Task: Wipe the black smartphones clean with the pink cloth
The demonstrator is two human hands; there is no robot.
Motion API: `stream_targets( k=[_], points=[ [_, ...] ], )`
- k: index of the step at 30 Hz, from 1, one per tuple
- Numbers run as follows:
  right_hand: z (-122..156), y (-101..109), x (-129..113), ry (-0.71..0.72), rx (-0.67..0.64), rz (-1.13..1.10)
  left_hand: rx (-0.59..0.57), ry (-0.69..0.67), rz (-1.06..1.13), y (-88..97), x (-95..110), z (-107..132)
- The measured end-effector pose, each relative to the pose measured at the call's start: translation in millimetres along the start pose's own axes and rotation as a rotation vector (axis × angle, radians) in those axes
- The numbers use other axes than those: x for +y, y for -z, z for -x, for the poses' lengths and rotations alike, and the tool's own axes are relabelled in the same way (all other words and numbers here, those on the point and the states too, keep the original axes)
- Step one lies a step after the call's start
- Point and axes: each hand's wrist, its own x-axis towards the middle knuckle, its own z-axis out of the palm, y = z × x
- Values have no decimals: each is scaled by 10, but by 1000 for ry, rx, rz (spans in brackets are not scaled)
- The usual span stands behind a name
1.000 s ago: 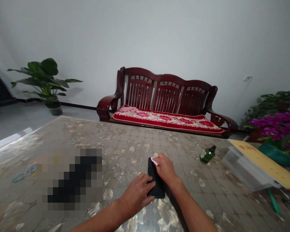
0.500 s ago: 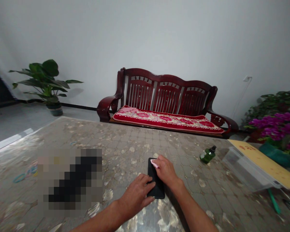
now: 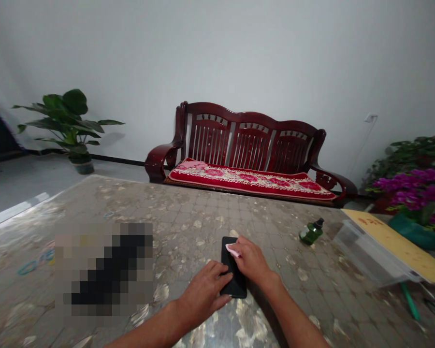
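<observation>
A black smartphone (image 3: pixel 235 280) lies flat on the patterned tablecloth (image 3: pixel 188 227) in front of me. My left hand (image 3: pixel 207 285) steadies its lower left part, fingers on the glass and thumb by the bottom edge. Pinched in my right hand (image 3: pixel 252 258) is a small folded pink cloth (image 3: pixel 232 250), pressed against the upper part of the screen. The right fingers cover some of the phone's right side. Beyond my right hand stands a green pump bottle (image 3: pixel 311 232) with a black top.
At right are a clear plastic box (image 3: pixel 373 256), a yellow board (image 3: pixel 398 244) on it, and a green handle (image 3: pixel 410 302). Purple flowers (image 3: pixel 416 191) stand behind. Left lie a blurred dark patch (image 3: pixel 108 275) and colourful bands (image 3: pixel 28 267). A wooden bench (image 3: pixel 250 145) stands beyond the table.
My right hand has slid slightly down the screen with the pink cloth. My left hand and the phone have stayed nearly where they were.
</observation>
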Motion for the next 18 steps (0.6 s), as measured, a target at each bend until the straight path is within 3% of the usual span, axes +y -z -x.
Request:
stream_targets(
  k=[3,9,15,18],
  points=[
    [31,18,8,15,-13,-8,-12,5,1,17,13,-6],
    [-42,29,46,-92,24,65,-47,23,-30,46,41,-9],
    [73,55,13,19,-25,-8,-42,17,-28,57,44,-16],
    [57,63,41,-12,-15,-7,-42,15,-26,66,41,-15]
  ],
)
